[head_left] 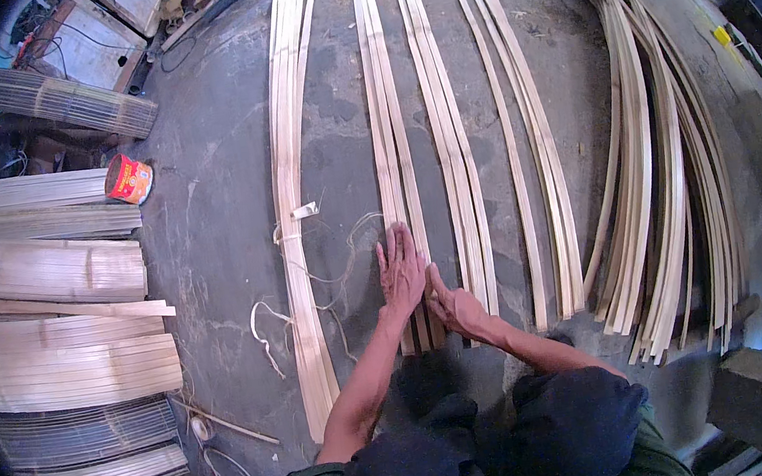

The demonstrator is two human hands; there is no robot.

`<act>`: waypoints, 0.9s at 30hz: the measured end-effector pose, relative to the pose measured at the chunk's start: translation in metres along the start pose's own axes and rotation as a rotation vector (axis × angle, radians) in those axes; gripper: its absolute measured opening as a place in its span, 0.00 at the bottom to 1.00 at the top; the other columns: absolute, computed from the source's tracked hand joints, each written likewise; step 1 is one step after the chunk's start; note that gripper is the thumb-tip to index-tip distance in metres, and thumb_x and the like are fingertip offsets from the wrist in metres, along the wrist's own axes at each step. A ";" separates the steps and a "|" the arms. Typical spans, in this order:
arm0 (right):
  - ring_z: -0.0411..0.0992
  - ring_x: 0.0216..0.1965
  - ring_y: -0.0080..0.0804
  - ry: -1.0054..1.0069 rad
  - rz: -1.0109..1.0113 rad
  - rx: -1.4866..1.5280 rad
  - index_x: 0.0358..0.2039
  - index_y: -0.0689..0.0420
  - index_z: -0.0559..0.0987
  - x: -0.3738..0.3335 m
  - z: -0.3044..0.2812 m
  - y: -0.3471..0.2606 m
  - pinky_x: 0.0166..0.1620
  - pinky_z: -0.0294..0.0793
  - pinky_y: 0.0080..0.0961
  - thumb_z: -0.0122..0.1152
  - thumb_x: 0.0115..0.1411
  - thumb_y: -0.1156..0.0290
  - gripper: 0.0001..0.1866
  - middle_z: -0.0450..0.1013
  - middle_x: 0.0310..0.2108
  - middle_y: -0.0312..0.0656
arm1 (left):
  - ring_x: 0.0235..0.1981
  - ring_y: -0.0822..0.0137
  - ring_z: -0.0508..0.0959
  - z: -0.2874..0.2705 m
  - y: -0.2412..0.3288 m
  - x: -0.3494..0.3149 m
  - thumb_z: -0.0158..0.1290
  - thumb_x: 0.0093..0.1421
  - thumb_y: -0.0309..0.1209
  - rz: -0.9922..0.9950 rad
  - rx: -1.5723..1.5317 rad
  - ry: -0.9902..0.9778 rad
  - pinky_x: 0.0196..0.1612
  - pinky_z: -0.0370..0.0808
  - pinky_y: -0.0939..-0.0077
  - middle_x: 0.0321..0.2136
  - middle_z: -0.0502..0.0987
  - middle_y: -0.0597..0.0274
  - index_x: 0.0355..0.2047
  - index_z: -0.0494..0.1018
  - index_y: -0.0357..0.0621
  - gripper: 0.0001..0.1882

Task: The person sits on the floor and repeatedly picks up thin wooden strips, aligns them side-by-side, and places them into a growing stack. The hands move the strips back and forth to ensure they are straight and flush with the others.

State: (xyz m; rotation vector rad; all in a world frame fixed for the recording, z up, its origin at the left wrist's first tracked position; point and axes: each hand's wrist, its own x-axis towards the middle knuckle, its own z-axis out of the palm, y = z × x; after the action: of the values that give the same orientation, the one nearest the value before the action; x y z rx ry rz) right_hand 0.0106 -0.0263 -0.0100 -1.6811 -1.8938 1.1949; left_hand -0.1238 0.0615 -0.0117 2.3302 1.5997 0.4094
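Long, pale bamboo strips (pixel 393 141) lie side by side in a narrow bundle on the floor before me. My left hand (pixel 402 273) rests flat on top of this bundle, fingers stretched out and pointing away from me. Against the bundle's right edge, near its close end, my right hand (pixel 456 308) has its fingers partly curled and pressed to the strips. To the left lies another bundle (pixel 301 286), tied round with a thin pale strand (pixel 289 238). A further bundle of strips (pixel 455 162) lies just right of my hands.
More strips (pixel 537 152) lie farther right, beside a large loose heap (pixel 648 205). Slatted rolls and stacks (pixel 74 371) line the left side, near a red tin (pixel 128 179). Loose curled strands (pixel 239 474) lie on the grey floor (pixel 217 220).
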 end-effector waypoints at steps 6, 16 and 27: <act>0.73 0.24 0.65 -0.005 -0.032 -0.047 0.69 0.61 0.38 0.005 0.007 -0.002 0.30 0.71 0.57 0.52 0.63 0.65 0.43 0.72 0.23 0.67 | 0.71 0.53 0.47 0.002 -0.009 -0.002 0.42 0.66 0.36 0.052 0.028 -0.026 0.70 0.45 0.51 0.70 0.49 0.49 0.68 0.51 0.36 0.32; 0.74 0.39 0.46 0.356 0.141 0.121 0.55 0.59 0.74 -0.040 -0.062 0.023 0.39 0.73 0.37 0.55 0.66 0.61 0.21 0.74 0.38 0.54 | 0.70 0.52 0.50 0.004 -0.005 -0.003 0.45 0.65 0.38 0.050 0.044 0.001 0.70 0.46 0.52 0.68 0.52 0.48 0.66 0.55 0.36 0.32; 0.70 0.42 0.56 0.603 0.212 -0.300 0.61 0.56 0.64 -0.090 -0.094 0.066 0.43 0.72 0.48 0.59 0.59 0.67 0.30 0.71 0.41 0.54 | 0.70 0.52 0.50 0.009 0.080 0.001 0.47 0.64 0.41 0.162 -0.068 -0.035 0.70 0.44 0.49 0.69 0.51 0.48 0.65 0.57 0.37 0.33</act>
State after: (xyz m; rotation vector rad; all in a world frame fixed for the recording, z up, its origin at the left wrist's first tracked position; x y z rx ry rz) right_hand 0.1435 -0.0801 0.0192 -2.1332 -1.5870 0.3843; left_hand -0.0509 0.0343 0.0109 2.4095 1.3641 0.4480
